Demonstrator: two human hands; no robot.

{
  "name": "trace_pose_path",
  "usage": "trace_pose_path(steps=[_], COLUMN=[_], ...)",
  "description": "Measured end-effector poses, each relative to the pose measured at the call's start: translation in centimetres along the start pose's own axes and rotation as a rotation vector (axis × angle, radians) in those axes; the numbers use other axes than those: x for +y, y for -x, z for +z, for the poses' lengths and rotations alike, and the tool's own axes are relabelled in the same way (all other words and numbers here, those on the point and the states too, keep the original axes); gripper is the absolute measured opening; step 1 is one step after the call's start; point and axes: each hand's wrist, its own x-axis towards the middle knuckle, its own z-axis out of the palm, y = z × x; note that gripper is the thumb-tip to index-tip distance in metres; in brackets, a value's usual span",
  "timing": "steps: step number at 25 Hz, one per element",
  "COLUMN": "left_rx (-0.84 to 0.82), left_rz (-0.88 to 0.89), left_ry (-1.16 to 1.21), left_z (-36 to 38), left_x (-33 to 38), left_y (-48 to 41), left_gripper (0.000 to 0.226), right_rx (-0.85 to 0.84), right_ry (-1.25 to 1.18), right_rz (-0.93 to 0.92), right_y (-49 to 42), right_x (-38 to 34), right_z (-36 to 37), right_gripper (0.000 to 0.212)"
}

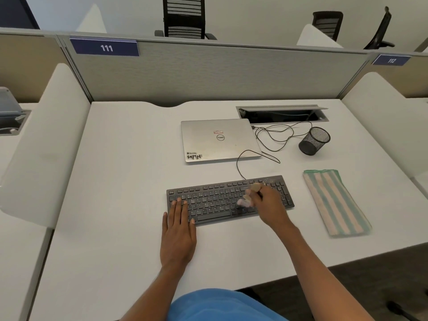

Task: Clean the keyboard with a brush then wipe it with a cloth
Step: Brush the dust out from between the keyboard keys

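Blue garment [217,306] at the near edge, low centre; both forearms reach out from it over the white desk [115,205]. Head view only.

Left hand [178,232]: fingers straight and flat, tips resting on the keys at the left end of the keyboard [215,200], palm on the desk just near of it. It holds nothing; we read it as steadying the board.

Right hand [268,205]: fingers curled round the brush [249,195]. The handle end pokes up on the far side and the pale bristles point down at the keys right of centre. The brush is motion-blurred, so we cannot tell the exact bristle contact.

Step in hand, as we judge it: brushing, on the right half. To do it well we would press down with the left hand so the board does not skate, angle the bristles into the gaps between key rows, and sweep toward one edge rather than scatter dust back.

Cloth [335,202]: striped, folded, flat on the desk right of the keyboard, apart from it and untouched, on the brushing hand's side.

Closed laptop [220,140] and mesh cup [313,141] sit farther off.
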Motion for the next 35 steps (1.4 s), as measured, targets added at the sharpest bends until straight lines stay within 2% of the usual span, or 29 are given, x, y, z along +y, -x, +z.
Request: trace_pose_path(steps=[3,6,12,16,18,20,23,25,30,35], left_rx=[0.0,-0.003,-0.006,-0.002,0.001,0.002,0.004,0.005,0.004,0.004], left_rz=[-0.001,0.007,0.006,0.003,0.004,0.0,0.001,0.001,-0.005,-0.002], left_ry=[0.011,0.009,0.009,0.01,0.004,0.003,0.006,0.005,0.009,0.006], left_z=[-0.1,-0.2,-0.1,0.0,0.0,-0.1,-0.1,-0.2,-0.1,-0.1], left_x=[0.0,0.1,0.1,-0.1,0.0,0.0,0.1,0.1,0.1,0.2], left_y=[0.1,0.0,0.1,0.1,0.1,0.0,0.0,0.0,0.0,0.0], left_gripper=[0.062,0.063,0.063,0.062,0.062,0.062,0.062,0.062,0.062,0.063], right_rx=[-0.242,-0.346,-0.236,-0.129,-0.086,-0.162,-0.273,-0.281,-0.207,-0.168], right_ry=[0.15,0.259,0.369,0.544,0.42,0.243,0.202,0.196,0.221,0.201], right_rz=[-0.069,-0.111,0.017,0.075,0.041,-0.017,-0.093,-0.099,0.042,-0.019], right_y=[-0.8,-1.5,-2.9,-2.5,-2.0,-1.2,-0.4,-0.5,-1.3,-0.7], right_x=[-0.6,-0.4,2.6,1.6,1.5,1.6,2.0,2.5,5.7,5.3], right_z=[2.3,3.0,-2.1,-3.8,-3.1,-1.4,0.7,0.8,-2.3,-1.4], right_gripper=[0.019,0.024,0.031,0.015,0.016,0.021,0.023,0.02,0.024,0.02])
